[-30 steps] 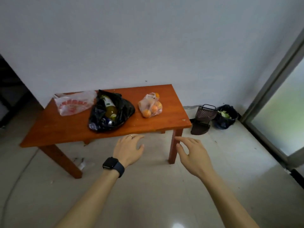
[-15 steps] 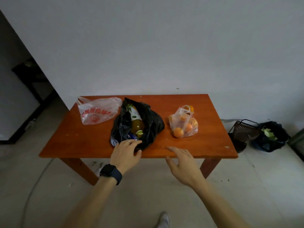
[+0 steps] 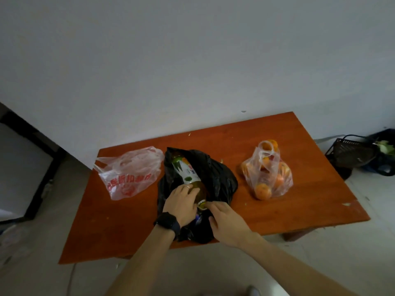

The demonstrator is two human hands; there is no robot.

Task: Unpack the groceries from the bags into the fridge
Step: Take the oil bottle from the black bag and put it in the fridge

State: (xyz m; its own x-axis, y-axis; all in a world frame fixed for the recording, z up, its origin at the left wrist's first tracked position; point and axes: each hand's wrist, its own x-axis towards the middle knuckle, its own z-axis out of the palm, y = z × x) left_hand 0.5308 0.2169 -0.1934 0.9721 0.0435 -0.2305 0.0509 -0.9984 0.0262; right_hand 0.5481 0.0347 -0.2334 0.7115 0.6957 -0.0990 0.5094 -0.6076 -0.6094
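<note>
Orange-brown worktop against a pale wall. On it, left to right: white bag with red print, black bag, clear bag of oranges. Inside the open black bag, a labelled bottle lying down. Left hand curled over the bottle's near end, gripping it. Right hand just beside, fingertips at the black plastic; grip impossible to tell.

on the table, printed bag left, middle bag just beside it with a bottle inside, fruit bag right, basket on floor past the right end
</note>
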